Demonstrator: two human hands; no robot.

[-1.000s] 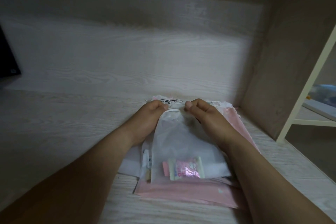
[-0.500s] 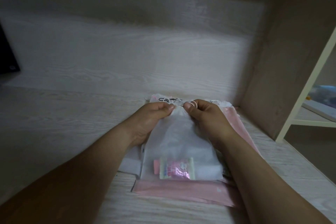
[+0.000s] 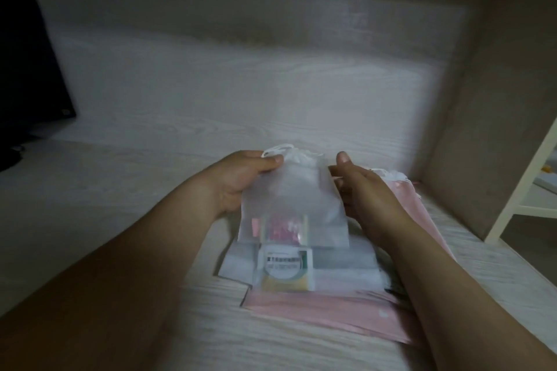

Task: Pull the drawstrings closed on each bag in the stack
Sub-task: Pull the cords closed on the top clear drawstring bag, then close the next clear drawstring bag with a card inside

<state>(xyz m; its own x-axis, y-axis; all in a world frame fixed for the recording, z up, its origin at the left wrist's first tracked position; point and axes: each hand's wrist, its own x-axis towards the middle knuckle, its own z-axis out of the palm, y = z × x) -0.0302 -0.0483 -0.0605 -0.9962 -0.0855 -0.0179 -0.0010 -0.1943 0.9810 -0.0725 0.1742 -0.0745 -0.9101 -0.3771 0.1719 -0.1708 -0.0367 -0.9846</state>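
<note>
Left hand (image 3: 241,178) pinches a cinched white drawstring bag (image 3: 295,199); right hand (image 3: 364,190), fingers straight, touches the bag's side.

top bag (image 3: 294,199) on stack (image 3: 316,286), monitor (image 3: 27,69) far left

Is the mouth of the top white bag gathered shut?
Yes, the mouth of the white bag is bunched tight below its drawstring loop, where the left hand pinches it.

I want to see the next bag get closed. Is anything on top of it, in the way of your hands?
Yes. The white bag, gripped by the left hand, covers the top end of the next bag underneath. The right hand is open beside it.
</note>
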